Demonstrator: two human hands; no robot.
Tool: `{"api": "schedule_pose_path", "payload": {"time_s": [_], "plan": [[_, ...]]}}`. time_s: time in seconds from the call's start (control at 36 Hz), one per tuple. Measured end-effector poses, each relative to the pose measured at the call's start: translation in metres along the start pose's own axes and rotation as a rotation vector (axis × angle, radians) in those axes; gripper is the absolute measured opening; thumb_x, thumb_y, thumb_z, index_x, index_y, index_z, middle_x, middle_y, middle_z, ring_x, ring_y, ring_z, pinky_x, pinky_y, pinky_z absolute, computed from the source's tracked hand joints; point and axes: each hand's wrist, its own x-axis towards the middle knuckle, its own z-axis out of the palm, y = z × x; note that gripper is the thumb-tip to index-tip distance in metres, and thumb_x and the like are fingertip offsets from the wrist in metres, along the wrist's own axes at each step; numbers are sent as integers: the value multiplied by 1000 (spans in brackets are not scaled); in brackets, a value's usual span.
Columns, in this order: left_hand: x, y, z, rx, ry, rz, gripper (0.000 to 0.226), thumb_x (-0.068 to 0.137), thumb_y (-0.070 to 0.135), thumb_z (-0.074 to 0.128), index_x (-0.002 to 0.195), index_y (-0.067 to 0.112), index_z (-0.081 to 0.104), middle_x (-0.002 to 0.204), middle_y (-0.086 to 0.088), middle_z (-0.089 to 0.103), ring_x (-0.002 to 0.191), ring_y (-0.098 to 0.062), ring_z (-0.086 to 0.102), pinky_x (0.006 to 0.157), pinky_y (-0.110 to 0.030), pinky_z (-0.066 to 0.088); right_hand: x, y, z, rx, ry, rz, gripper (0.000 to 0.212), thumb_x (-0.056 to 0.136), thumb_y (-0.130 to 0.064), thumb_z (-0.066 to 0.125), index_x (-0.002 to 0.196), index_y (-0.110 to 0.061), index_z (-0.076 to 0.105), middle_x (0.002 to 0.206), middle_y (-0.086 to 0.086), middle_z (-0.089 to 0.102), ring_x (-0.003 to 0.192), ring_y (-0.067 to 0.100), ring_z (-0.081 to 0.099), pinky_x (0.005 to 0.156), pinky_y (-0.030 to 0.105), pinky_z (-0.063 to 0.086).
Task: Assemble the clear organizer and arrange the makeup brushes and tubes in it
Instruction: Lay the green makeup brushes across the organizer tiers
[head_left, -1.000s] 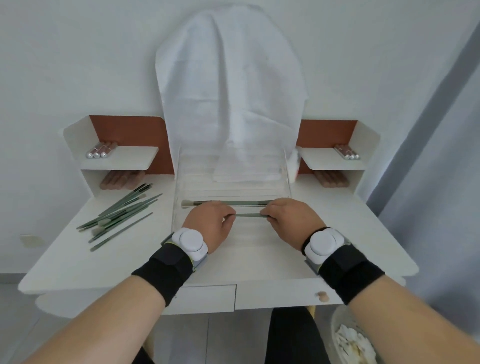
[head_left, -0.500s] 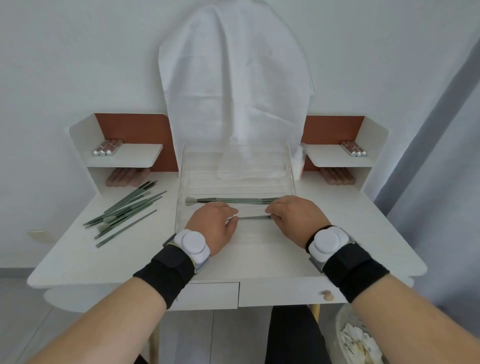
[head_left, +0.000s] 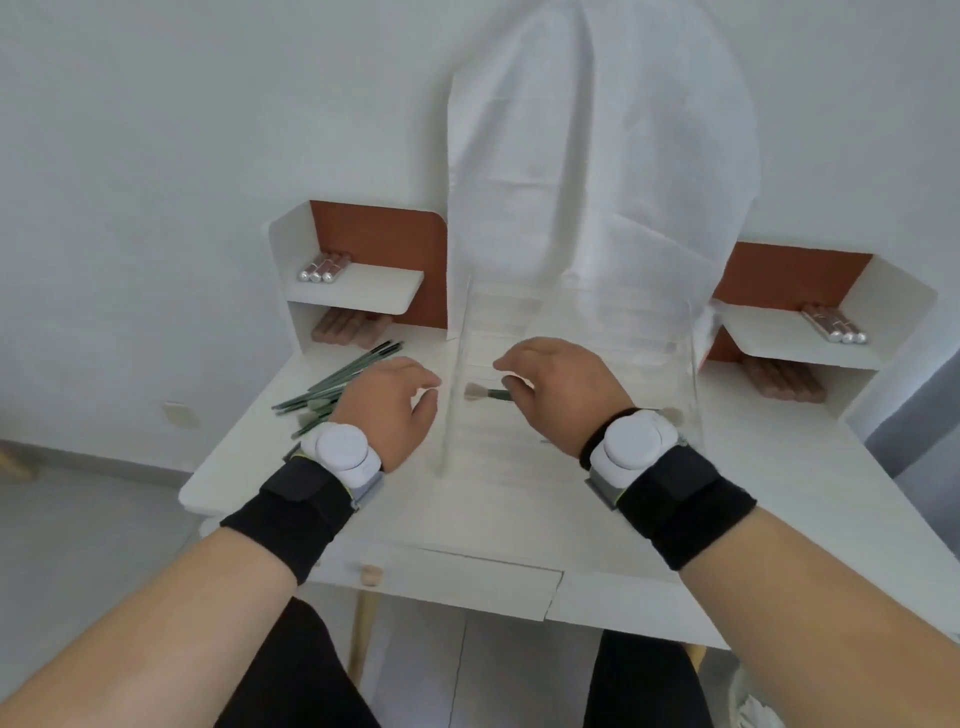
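Over the clear organizer (head_left: 571, 415) on the desk (head_left: 249, 467), my right hand (head_left: 561, 389) pinches a brush (head_left: 488, 393); left hand (head_left: 389, 410) loose, empty — brush-loading step. Next: fetch from brush pile (head_left: 332, 384).

Clear glossy plastic organizer (head_left: 571, 332), matt white table (head_left: 779, 499), woven white cloth (head_left: 597, 156), shiny metallic tubes (head_left: 319, 270).

A clear acrylic stepped organizer (head_left: 571, 364) is standing mid-worktop, one green-handled makeup brush (head_left: 485, 393) lying across a step. A loose pile of slim green brushes (head_left: 337, 382) is lying left of it. Silver-capped pink tubes (head_left: 319, 267) and (head_left: 834, 325) are resting on side shelves.
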Motion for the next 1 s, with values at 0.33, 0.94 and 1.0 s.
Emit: {"api": "schedule_pose_path", "payload": {"time_s": [0.33,0.94,1.0], "plan": [[-2,-98,-23,282,-209,-242,15,85,24,52,85,19,66,82,2,57,77,-19,49,62,-28,31,124,-75,111,-195,-429,-94,28,84,-7,52,104,-13,70,100,5,69,89,23,65,75,27,52],[7,-117,-10,334,-225,-261,14,83,28,55,90,30,66,92,5,59,92,-21,56,74,-31,31,154,-70,139,-331,-554,-163,27,86,-4,51,100,-13,71,98,6,68,80,23,59,67,27,45],[8,-113,-11,319,-233,-274,19,84,32,56,99,31,68,99,4,60,98,-22,55,80,-33,36,153,-70,132,-328,-535,-182,26,85,-4,52,98,-13,72,95,6,69,78,23,59,67,26,46]]}}
